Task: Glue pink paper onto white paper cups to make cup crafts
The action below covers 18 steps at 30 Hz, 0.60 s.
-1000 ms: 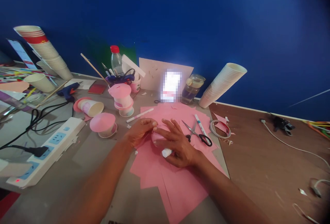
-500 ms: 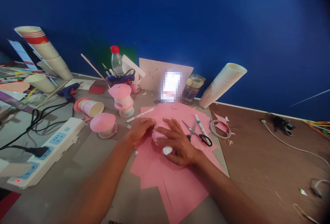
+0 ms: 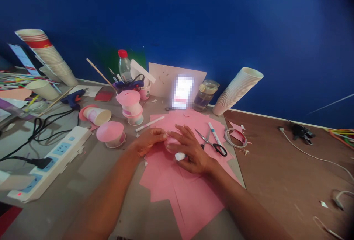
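Note:
Over a spread of pink paper sheets (image 3: 190, 210), my left hand (image 3: 148, 142) has its thumb and fingers pinched at the left edge of a small pink paper piece (image 3: 172, 145). My right hand (image 3: 190, 151) rests across that piece with its fingers extended. A white tube-like thing (image 3: 180, 156) sticks out from under the right hand's fingers; the rest of it is hidden in the palm. Just right of this hand lie open scissors (image 3: 211, 143) with black handles and a white marker (image 3: 213, 132). Left of the sheets is a white pen (image 3: 149, 124).
Pink-topped paper cups (image 3: 110, 133) stand at left, near a power strip (image 3: 52, 162) and a glue gun (image 3: 73, 100). Stacked paper cups (image 3: 238, 90), a jar (image 3: 204, 94) and a lit phone (image 3: 182, 90) line the back. A tape roll (image 3: 236, 138) lies right.
Both hands stay at the small pink piece. My right hand's fingers have shifted slightly, and the white tube-like thing has tilted up a little. The rest of the table looks the same.

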Each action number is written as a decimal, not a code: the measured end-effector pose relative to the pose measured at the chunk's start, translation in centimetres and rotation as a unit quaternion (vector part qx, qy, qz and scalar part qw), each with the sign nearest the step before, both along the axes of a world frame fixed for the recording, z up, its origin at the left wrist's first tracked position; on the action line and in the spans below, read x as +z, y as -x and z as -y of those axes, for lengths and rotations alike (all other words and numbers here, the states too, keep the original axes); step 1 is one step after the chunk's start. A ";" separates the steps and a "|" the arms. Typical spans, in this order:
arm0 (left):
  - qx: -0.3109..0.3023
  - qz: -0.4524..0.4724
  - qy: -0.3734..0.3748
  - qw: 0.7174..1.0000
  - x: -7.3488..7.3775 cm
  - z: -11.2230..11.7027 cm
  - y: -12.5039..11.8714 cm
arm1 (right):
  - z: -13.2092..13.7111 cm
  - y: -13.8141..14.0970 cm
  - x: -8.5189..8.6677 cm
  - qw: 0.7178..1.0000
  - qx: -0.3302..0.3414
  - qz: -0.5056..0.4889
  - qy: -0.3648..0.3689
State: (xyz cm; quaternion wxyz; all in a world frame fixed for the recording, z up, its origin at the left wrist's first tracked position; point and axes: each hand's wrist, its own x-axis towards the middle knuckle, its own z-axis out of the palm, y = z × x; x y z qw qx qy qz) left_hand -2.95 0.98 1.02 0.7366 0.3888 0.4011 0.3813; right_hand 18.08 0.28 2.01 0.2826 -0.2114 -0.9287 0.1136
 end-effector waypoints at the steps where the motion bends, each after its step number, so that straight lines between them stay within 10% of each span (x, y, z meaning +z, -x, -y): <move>1: -0.001 -0.005 -0.004 1.000 0.0 0.0 -0.1 | -0.1 0.0 -0.1 1.000 -0.003 -0.001 0.002; 14: 0.059 0.049 0.008 0.997 -0.6 -0.3 -1.3 | -0.6 0.0 -0.8 0.989 -0.021 -0.100 0.107; 18: 0.061 0.041 0.009 0.997 -1.0 -0.5 -1.2 | -1.0 -0.2 -1.1 0.898 -0.161 -0.316 0.261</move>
